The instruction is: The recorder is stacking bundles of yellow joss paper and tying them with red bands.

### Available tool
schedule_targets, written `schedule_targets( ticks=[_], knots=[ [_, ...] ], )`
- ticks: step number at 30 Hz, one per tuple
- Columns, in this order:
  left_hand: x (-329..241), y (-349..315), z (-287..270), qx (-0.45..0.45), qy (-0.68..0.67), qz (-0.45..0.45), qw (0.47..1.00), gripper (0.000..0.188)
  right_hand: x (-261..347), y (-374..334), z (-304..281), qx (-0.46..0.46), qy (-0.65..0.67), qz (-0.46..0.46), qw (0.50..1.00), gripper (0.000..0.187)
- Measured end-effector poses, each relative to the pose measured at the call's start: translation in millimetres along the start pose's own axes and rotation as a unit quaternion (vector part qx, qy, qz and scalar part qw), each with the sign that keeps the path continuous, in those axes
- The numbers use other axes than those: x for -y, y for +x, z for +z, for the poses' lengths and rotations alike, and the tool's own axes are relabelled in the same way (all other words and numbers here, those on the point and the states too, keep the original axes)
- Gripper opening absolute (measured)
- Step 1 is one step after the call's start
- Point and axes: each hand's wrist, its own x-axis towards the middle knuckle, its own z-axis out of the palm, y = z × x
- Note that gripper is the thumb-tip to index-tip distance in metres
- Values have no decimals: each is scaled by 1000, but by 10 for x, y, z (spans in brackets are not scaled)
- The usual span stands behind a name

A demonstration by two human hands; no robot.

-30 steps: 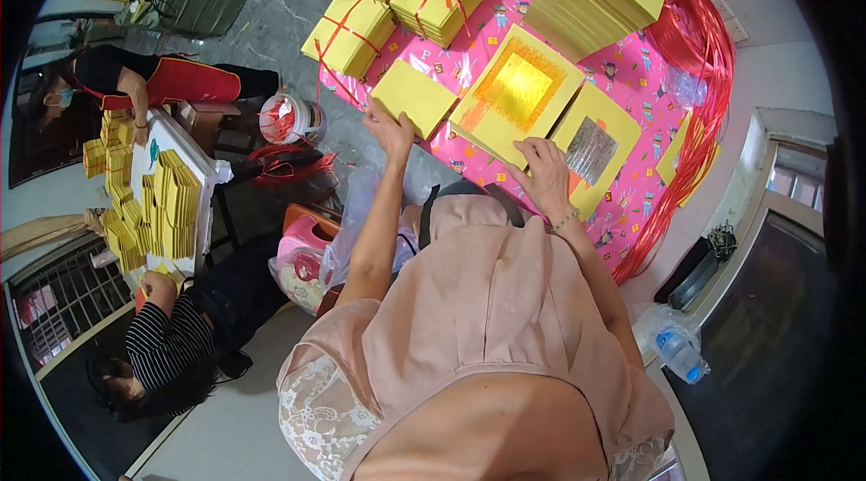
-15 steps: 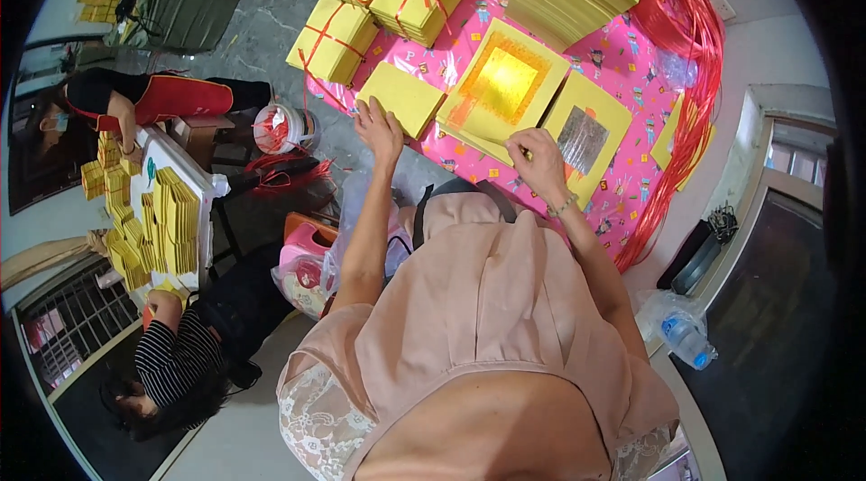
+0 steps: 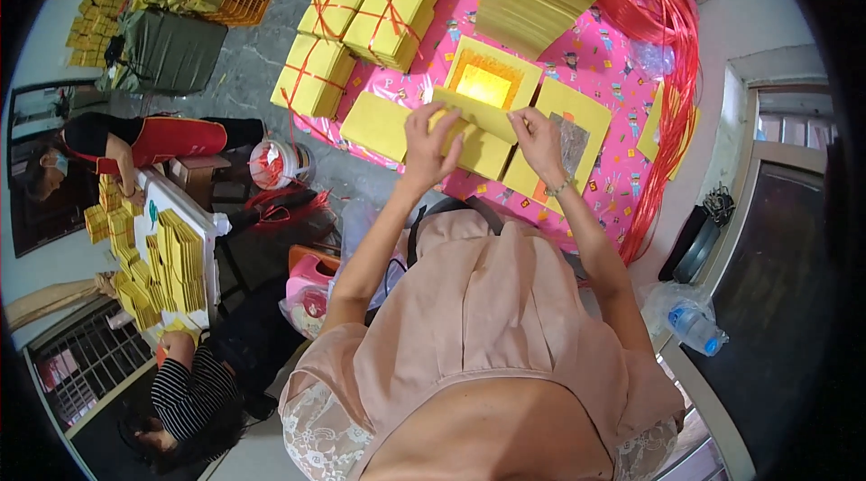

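Observation:
On the pink table in front of me lies a yellow paper sheet (image 3: 528,75) with a shiny gold square in an orange border. Its near part is lifted into a flap (image 3: 480,114) that covers part of the gold. My right hand (image 3: 541,146) pinches the flap's right corner. At the flap's left end is my left hand (image 3: 430,146), fingers spread and curved; whether its fingertips touch the paper I cannot tell. Left of it sits a folded yellow paper stack (image 3: 372,125). Beside my right hand lies another yellow sheet with a silver square (image 3: 570,143), partly hidden by that hand.
Bundles tied with red ribbon (image 3: 311,75) stand at the table's far left, a tall paper stack (image 3: 532,8) at the back. Red plastic strands (image 3: 663,156) hang along the right edge. Two people work at a white table (image 3: 198,210) on the left, near a white bucket (image 3: 280,165).
My left hand has moved right, from the folded stack to the gold-square sheet. My right hand has raised the sheet's near edge and turned it away from me. The whole view has shifted slightly.

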Motion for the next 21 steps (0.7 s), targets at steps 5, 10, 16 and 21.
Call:
schedule_targets(
  ticks=[5, 10, 16, 21],
  knots=[
    [-99, 129, 296, 82, -22, 49, 995, 50, -92, 434, -67, -66, -40, -2, 997, 26],
    [-25, 270, 494, 129, 0, 56, 990, 58, -326, 764, -77, -120, -61, -47, 990, 26],
    [76, 286, 653, 165, -19, 51, 985, 60, -436, 902, -53, -127, -90, -26, 988, 28],
    [81, 281, 682, 188, 7, 53, 981, 59, -433, 907, -47, -125, -141, -34, 982, 29]
  ],
)
